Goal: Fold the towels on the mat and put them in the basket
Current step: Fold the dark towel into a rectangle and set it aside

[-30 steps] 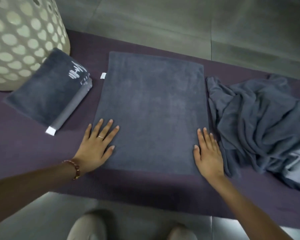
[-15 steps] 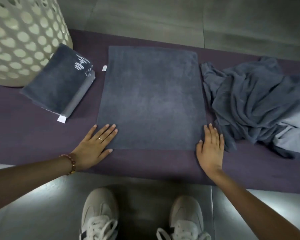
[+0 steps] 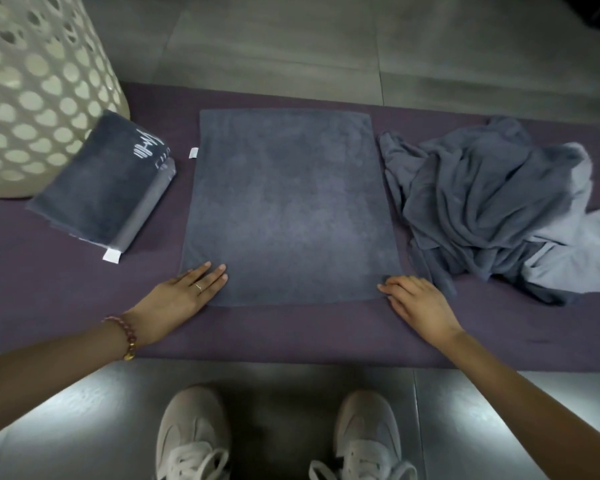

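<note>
On the purple mat (image 3: pixel 32 271), a grey towel (image 3: pixel 291 209) lies flat. The left hand (image 3: pixel 184 294) rests flat on its near left corner. The right hand (image 3: pixel 418 301), curled a bit, touches the near right corner; I cannot tell if it pinches. A folded towel (image 3: pixel 101 188) lies by the basket (image 3: pixel 32 98).

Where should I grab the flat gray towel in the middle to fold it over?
Pinch its two near corners, coming in from your own side. The flat gray towel lies smooth and square, and its near edge sits free on the purple mat. The crumpled towels lie close along its right side, so reaching in from there is harder.
</note>
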`<state>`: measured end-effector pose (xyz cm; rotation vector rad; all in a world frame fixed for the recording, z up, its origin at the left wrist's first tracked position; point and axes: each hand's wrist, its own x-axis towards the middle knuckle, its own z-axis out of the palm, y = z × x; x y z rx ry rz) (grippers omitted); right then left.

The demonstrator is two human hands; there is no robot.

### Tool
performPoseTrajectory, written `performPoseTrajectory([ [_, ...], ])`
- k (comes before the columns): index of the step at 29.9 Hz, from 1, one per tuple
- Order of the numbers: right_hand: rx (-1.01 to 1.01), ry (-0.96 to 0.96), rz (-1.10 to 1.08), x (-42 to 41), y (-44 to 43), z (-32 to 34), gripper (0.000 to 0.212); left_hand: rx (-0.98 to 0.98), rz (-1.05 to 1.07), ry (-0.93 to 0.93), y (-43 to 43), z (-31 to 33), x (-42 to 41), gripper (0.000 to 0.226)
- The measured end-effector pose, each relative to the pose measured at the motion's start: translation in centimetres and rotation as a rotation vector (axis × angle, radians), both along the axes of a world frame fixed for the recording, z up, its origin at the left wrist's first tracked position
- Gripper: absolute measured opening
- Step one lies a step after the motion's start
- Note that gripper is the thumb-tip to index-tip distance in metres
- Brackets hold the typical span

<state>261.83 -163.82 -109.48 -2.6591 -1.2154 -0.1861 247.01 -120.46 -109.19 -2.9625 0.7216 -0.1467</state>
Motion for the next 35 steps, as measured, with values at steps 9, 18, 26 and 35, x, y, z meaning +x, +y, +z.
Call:
performPoseTrajectory([
  [9,-0.122,-0.019,0.000,0.3,0.8,1.6,0.038,0.005,0.078,0.075,-0.3,1.5,-0.4,0.096],
  [18,-0.183,-0.176,0.115,2.2,2.5,3.0,0.023,-0.048,0.094,0.207,0.6,3.0,-0.5,0.091],
  [26,-0.464,-0.098,0.307,2.8,2.5,4.1,0.041,-0.028,0.114,0.257,0.1,3.5,-0.5,0.087],
  [35,-0.600,0.303,0.236,3.2,1.4,7.1,0.068,-0.252,0.216,0.568,2.7,2.6,-0.2,0.076],
])
